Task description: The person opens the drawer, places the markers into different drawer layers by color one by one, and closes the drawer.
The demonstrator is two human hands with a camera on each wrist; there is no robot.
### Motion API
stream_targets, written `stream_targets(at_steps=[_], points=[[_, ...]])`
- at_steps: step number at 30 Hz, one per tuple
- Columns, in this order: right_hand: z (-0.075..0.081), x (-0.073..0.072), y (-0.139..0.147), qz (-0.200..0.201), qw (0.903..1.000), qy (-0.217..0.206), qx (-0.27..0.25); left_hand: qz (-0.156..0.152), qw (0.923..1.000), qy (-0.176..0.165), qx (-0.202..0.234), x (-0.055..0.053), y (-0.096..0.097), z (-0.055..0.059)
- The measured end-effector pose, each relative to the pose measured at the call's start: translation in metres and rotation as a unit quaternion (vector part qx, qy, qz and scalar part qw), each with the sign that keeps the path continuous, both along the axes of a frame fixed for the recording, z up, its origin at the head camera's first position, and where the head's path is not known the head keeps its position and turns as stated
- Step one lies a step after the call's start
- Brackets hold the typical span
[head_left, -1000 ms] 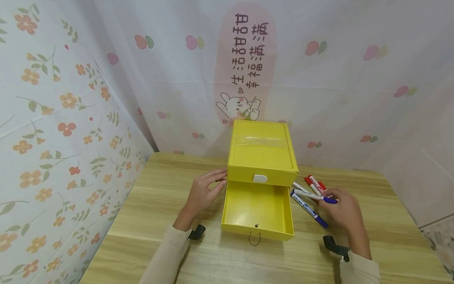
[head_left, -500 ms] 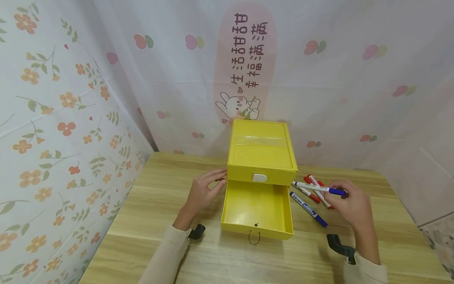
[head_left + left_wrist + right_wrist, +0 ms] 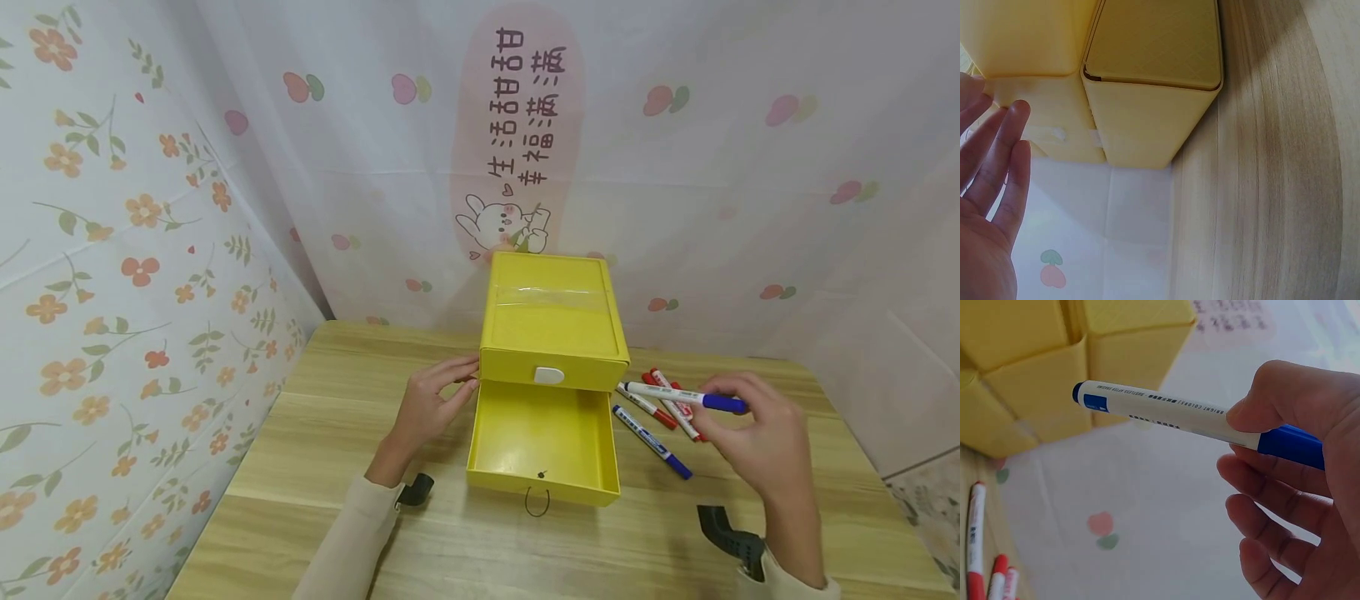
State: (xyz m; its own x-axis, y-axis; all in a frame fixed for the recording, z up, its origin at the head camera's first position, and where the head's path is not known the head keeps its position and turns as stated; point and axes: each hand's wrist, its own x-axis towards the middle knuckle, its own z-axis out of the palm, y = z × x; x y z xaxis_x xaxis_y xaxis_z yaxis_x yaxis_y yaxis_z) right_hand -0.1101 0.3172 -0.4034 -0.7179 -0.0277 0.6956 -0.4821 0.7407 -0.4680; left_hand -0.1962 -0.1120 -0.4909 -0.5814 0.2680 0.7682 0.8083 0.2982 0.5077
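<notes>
My right hand [image 3: 768, 437] pinches a blue-capped marker [image 3: 675, 395] between thumb and forefinger, raised beside the box. In the right wrist view that whiteboard marker [image 3: 1160, 411] points left, blue cap toward the palm, while the other fingers curve loosely below it. A yellow two-drawer box [image 3: 555, 317] stands at the back of the table. Its lower drawer [image 3: 517, 483] is pulled out, with a black loop on its front; the upper one is closed. My left hand [image 3: 431, 410] rests by the box's left side, fingertips at its edge. The left wrist view shows nearly straight fingers [image 3: 1013, 169].
Another blue marker [image 3: 651, 442] lies on the wooden table [image 3: 360, 367] right of the drawer. Behind it are several red markers [image 3: 675, 404], partly overlapping. A printed curtain [image 3: 375, 167] hangs behind the table, and a floral one [image 3: 150, 275] on the left.
My right hand has lifted the blue-capped marker away from the other markers and moved right, toward me. The left hand and the box have stayed in place.
</notes>
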Motion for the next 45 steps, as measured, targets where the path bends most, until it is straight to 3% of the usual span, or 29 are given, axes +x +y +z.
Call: stream_targets(at_steps=[10,16,26,45], points=[[0.015,0.009,-0.020,0.066,0.9970,0.040,0.008,0.000,1.0000,0.004,0.003,0.000,0.000,0.000],[0.016,0.010,-0.040,0.092,0.9955,0.003,0.023,0.002,1.0000,-0.002,0.000,0.001,0.001,0.001],[0.005,0.003,-0.072,0.142,0.9894,-0.009,0.028,0.002,1.0000,0.007,0.000,-0.001,0.001,-0.001],[-0.009,-0.002,-0.101,0.146,0.9844,-0.023,0.096,0.001,0.9999,0.006,-0.009,0.000,-0.002,0.000]])
